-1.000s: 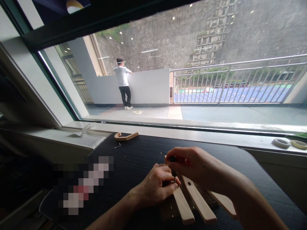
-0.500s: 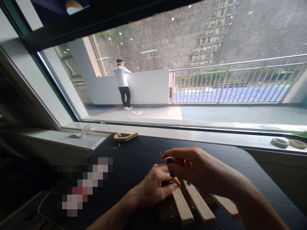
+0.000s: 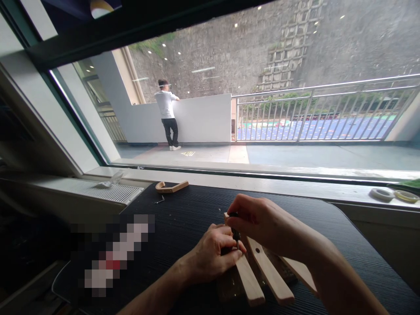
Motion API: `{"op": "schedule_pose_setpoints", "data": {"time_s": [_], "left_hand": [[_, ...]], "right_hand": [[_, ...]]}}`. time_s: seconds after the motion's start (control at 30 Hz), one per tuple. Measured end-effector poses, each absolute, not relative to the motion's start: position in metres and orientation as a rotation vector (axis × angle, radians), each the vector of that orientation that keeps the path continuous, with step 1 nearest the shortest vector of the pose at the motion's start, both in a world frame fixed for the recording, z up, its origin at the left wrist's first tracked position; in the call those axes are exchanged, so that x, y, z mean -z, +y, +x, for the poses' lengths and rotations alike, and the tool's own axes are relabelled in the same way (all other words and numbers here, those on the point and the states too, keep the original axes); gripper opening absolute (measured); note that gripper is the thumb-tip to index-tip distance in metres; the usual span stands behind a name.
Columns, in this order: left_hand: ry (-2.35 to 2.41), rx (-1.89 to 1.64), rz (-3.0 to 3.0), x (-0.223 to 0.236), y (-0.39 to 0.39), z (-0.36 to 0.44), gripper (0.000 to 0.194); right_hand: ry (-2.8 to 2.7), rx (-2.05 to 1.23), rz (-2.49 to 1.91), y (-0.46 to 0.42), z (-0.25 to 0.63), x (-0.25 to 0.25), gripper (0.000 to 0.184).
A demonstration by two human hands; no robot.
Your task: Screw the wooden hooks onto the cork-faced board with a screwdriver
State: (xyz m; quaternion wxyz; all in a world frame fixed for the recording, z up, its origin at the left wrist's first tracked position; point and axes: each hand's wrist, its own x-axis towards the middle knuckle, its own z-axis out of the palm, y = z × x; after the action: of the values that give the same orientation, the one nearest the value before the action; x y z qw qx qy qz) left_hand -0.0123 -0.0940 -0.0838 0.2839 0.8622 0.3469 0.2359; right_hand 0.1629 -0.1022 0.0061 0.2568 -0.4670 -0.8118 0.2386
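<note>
My right hand (image 3: 257,218) is closed round the black handle of a screwdriver (image 3: 235,232), which stands nearly upright with its tip down at a pale wooden slat (image 3: 250,282). Beside the shaft, my left hand (image 3: 213,251) grips that slat, thumb and fingers close about the screwdriver tip; whatever lies under the tip is hidden. Just to the right lies a second wooden piece (image 3: 271,275) with a dark round hole. Partly covered by my right forearm is a third wooden piece (image 3: 298,272). A dark block or mat seems to lie beneath them.
On the black table (image 3: 187,214), a hook-shaped wooden piece (image 3: 172,188) lies at the far edge near small screws (image 3: 159,200). Tape rolls (image 3: 382,194) rest on the right sill. A plastic bag (image 3: 111,180) sits on the radiator cover (image 3: 121,191). Outside the window stands a person (image 3: 166,107).
My right hand loosened its fingers on the screwdriver handle half a second ago and has closed round it again. My left hand has stayed in place on the slat.
</note>
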Motion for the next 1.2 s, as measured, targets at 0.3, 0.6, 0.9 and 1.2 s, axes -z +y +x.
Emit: {"op": "schedule_pose_setpoints", "data": {"time_s": [0.3,0.6,0.9,1.2], "left_hand": [[0.898,-0.604,2.309,0.082,-0.093,-0.013,0.019],[0.898,-0.614,2.297,0.083,-0.093,-0.013,0.018],[0.914,-0.632,2.296,0.084,-0.094,-0.012,0.016],[0.915,-0.652,2.338,0.084,-0.093,-0.012,0.015]], "right_hand": [[-2.260,-0.655,-1.243,-0.110,0.161,-0.016,0.029],[-2.271,-0.712,-1.246,-0.107,0.162,-0.012,0.021],[-2.241,-0.580,-1.335,-0.104,0.158,-0.007,0.021],[-2.295,-0.639,-1.242,-0.110,0.167,-0.014,0.018]]}}
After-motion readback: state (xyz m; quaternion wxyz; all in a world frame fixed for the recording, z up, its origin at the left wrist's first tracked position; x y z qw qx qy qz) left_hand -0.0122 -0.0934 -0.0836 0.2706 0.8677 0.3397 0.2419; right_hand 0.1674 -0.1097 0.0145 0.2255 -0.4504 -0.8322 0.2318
